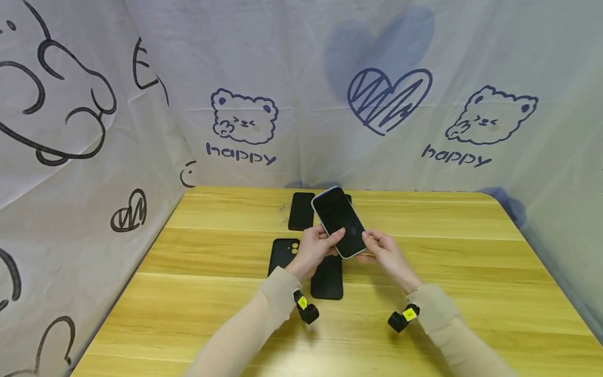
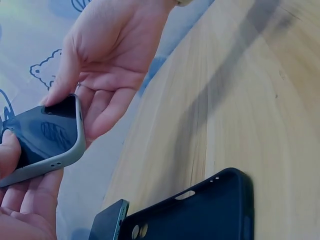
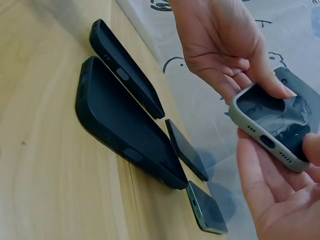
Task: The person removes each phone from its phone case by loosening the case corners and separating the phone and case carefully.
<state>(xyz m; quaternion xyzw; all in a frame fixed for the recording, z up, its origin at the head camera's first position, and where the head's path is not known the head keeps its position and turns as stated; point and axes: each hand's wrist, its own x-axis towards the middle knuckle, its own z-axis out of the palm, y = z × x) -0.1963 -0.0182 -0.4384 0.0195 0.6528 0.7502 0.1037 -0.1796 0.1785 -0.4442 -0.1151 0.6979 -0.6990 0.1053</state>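
A smartphone (image 1: 335, 212) in a light grey case is held tilted above the table, screen up. My left hand (image 1: 313, 250) grips its left side, thumb on the glass. From the right, my right hand (image 1: 387, 256) grips the lower corner, with its thumb at the screen's edge. In the right wrist view, the case's rim (image 3: 243, 119) surrounds the phone's bottom edge, and fingers support it underneath. Two black phone cases lie below: one (image 1: 281, 254) partly covered by my left wrist, the other (image 1: 327, 283) partly under the hands.
Behind the hands lies a dark phone (image 1: 301, 211). Another dark phone (image 3: 207, 210) is mostly hidden behind the held one in the head view. The wooden table (image 1: 447, 225) meets a printed cloth (image 1: 320, 104) at the back.
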